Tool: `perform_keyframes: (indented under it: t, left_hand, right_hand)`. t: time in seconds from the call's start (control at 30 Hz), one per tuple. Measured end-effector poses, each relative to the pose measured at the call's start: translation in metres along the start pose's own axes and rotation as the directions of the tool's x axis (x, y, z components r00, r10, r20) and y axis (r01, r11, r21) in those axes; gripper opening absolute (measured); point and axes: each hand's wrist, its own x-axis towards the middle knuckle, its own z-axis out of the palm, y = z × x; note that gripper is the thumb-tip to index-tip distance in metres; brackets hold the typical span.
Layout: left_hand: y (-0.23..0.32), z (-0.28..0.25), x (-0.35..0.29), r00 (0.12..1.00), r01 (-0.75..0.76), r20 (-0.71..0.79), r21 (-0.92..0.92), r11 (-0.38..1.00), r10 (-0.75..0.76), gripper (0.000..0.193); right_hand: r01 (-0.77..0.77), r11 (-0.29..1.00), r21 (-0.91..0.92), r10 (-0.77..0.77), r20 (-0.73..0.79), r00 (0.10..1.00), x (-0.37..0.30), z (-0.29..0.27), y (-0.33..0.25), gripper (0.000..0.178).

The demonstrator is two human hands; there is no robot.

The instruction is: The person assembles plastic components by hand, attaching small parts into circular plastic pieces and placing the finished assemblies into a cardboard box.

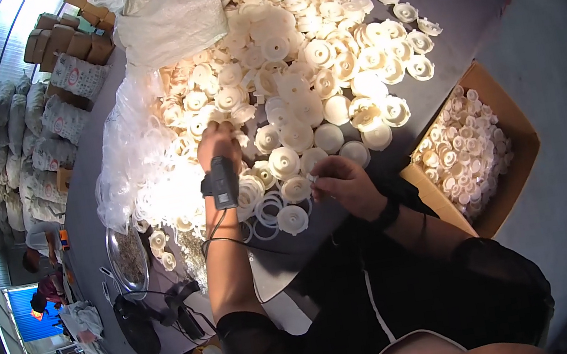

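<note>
A large heap of round, cream-white plastic caps with notched rims covers the table. My left hand reaches into its near left side, fingers curled down among the caps; its fingertips are hidden. A dark device is strapped to that wrist. My right hand is closed in a pinch on a small white piece, too small to name, just above the near caps. Close to it lie a flat cap and several thin white rings. More rings are piled left of my left forearm, in glare.
An open cardboard box of small white round parts stands right of the table. A clear plastic bag, a metal tray of small bits and a black cabled device lie left. A woven sack lies at the back.
</note>
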Motion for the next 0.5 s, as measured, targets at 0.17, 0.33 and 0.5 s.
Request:
perform_keyframes:
  t: [0.17,0.33,0.5]
  left_hand:
    - [0.035,-0.042,-0.053,0.934,0.196,-0.108,-0.643,0.740,-0.341,0.016]
    - [0.093,-0.048,-0.129,0.918,0.128,0.001,-0.947,0.294,-0.396,0.023]
    - [0.092,-0.044,-0.173,0.890,0.089,-0.041,-0.962,0.260,-0.455,0.022]
  right_hand:
    - [0.112,0.986,-0.123,-0.103,0.072,0.992,0.003,0.016,-0.003,0.013]
    - [0.133,0.972,-0.194,-0.116,0.099,0.988,-0.003,0.034,0.004,0.015]
    - [0.083,0.954,-0.287,-0.021,0.212,0.977,-0.018,0.044,0.014,0.014]
